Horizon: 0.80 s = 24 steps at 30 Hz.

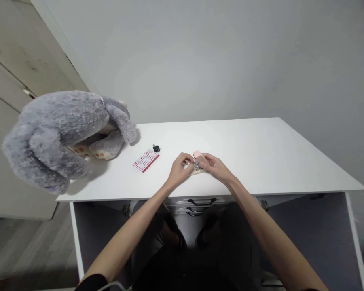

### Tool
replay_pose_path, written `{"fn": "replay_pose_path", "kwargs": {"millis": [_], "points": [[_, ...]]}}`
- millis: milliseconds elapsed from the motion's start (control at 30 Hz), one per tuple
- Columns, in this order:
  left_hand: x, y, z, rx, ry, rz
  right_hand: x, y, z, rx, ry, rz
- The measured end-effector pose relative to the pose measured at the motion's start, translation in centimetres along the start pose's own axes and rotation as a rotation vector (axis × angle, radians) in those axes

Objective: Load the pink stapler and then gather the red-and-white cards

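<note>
Head view: a small, smooth pink stapler [197, 155] with a shiny metal part is clasped by the left hand [179, 169] and right hand [214, 165], fingers closed on it, low over the flat white table [261, 153]. A fluffy grey plush toy [63, 133] is slumped well apart at the left.

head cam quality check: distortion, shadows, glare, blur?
Head view: wide-angle stretch enlarges the plush toy at left and splays the table edges; soft even light, faint shadow under the toy, no glare; left hand and right hand sharp, pink item between them too small to resolve.
</note>
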<state>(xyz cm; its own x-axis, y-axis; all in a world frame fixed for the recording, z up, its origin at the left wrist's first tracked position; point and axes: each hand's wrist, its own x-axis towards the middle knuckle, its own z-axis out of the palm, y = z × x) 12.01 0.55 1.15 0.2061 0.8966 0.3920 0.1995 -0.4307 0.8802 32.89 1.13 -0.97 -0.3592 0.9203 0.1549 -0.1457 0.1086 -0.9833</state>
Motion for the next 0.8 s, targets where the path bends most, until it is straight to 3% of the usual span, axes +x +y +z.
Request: {"fn": "replay_pose_path", "kwargs": {"millis": [200, 333, 500, 800], "points": [[0.9, -0.7, -1.3, -0.722, 0.236, -0.329, -0.1, 0.1, 0.0, -0.064, 0.025, 0.013], [1.1, -1.0, -2.3, -0.990, 0.296, -0.427, -0.1, 0.2, 0.1, -0.125, 0.037, 0.010], [0.9, -0.8, -2.8, -1.094, 0.288, -0.468, -0.2, 0.2, 0.5, -0.220, 0.071, 0.032], [0.8, -0.5, -2.5, -1.054, 0.249, -0.466, -0.4, -0.3, 1.6, -0.352, 0.154, 0.066]]}}
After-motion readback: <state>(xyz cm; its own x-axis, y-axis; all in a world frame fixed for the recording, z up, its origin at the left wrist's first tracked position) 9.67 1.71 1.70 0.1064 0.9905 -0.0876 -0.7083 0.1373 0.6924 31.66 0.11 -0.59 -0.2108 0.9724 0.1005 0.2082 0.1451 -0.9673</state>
